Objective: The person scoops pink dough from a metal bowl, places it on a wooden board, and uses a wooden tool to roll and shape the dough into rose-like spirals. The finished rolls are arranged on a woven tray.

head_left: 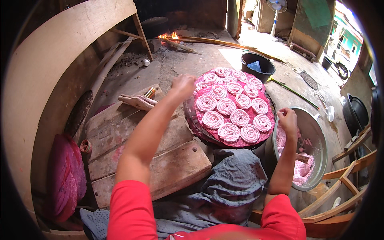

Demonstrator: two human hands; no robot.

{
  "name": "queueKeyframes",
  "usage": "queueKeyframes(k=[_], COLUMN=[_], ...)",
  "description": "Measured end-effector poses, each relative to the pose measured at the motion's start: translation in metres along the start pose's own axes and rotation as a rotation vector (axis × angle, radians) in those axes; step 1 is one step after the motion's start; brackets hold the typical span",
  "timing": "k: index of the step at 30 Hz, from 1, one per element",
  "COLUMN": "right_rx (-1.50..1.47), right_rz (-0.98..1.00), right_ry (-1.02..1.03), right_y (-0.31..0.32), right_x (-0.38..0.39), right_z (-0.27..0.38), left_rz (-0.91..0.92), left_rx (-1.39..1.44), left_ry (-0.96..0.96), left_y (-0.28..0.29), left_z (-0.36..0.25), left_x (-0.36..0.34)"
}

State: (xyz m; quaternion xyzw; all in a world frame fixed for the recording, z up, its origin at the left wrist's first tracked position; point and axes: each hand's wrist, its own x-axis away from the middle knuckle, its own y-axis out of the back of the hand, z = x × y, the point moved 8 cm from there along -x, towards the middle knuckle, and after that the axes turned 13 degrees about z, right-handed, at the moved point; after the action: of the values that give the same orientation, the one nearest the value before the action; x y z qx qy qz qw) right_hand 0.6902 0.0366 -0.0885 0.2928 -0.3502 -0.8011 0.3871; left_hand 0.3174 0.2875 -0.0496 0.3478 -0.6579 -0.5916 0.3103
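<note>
A round pink sheet [251,112] bearing several pale pink spiral rosettes [226,106] rests on a dark round support. My left hand [183,86] is at its upper-left edge, fingers closed. My right hand [287,118] is off its right edge, over a metal basin [320,148], with fingertips pinched. Whether either hand holds anything is too small to make out. Pink paste [302,172] and a wooden piece [302,157] lie in the basin. On the plank table [148,172] at left sits a wooden tool [136,102] beside a small cylinder [150,93].
A pink stack [68,180] stands at lower left beside a curved board [36,80]. A fire [172,36] burns at the back. Behind the rosettes are a black bucket [264,70] and green stick [296,94]. Wooden frames [336,204] are at right, a fan [276,6] beyond.
</note>
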Motion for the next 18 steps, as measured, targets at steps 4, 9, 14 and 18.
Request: queueKeyframes(k=[4,9,14,18], right_rx=[-0.01,-0.165,-0.191,0.033], right_rz=[-0.08,0.047,0.476,0.727], right_ry=[0.098,0.327,0.45,0.778], right_y=[0.028,0.016,-0.071,-0.14], right_x=[0.016,0.037,0.077,0.141], right_z=[0.037,0.131,0.259,0.364], left_rz=[-0.164,-0.124,0.047,0.122], left_rx=[0.159,0.157,0.129,0.111], left_ry=[-0.129,-0.028,0.225,0.393], left_y=[0.041,0.059,0.046,0.031], left_z=[0.029,0.086,0.16,0.204], left_x=[0.083,0.212,0.342,0.432])
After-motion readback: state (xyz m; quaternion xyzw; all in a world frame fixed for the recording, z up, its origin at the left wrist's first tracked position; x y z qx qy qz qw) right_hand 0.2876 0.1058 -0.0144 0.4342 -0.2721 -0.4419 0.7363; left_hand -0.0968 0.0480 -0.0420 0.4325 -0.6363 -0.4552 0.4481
